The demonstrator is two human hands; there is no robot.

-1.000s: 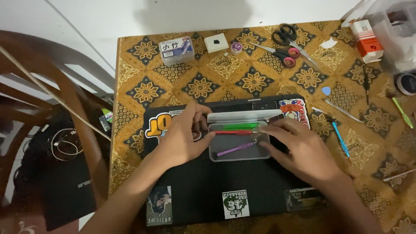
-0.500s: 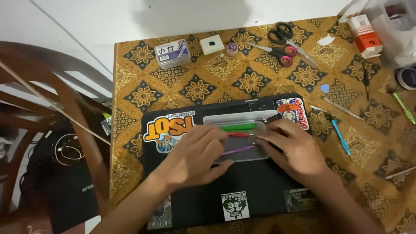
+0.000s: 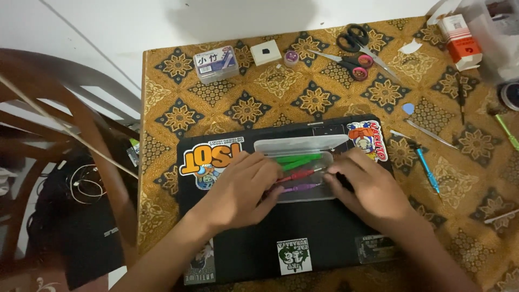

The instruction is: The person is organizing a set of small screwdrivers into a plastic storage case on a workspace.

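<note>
A clear plastic case (image 3: 303, 146) lies open on a black closed laptop (image 3: 324, 238) covered with stickers. Inside the case lie a green tool (image 3: 298, 159), a red one (image 3: 296, 175) and a purple one (image 3: 300, 187). My left hand (image 3: 240, 189) rests on the left end of the case, fingers over the tools. My right hand (image 3: 373, 186) presses on the right end of the case. Whether either hand pinches a tool is hidden by the fingers.
The laptop sits on a table with a gold patterned cloth (image 3: 238, 108). Behind it lie a small clear box (image 3: 216, 63), a white square (image 3: 265, 53), scissors (image 3: 357, 46), a blue pick (image 3: 408, 108) and a blue-handled tool (image 3: 424, 165). A wooden chair (image 3: 70, 140) stands at left.
My left hand has slid right from the laptop sticker onto the case's left end. The right hand stays on the right end. The camera view shifted slightly.
</note>
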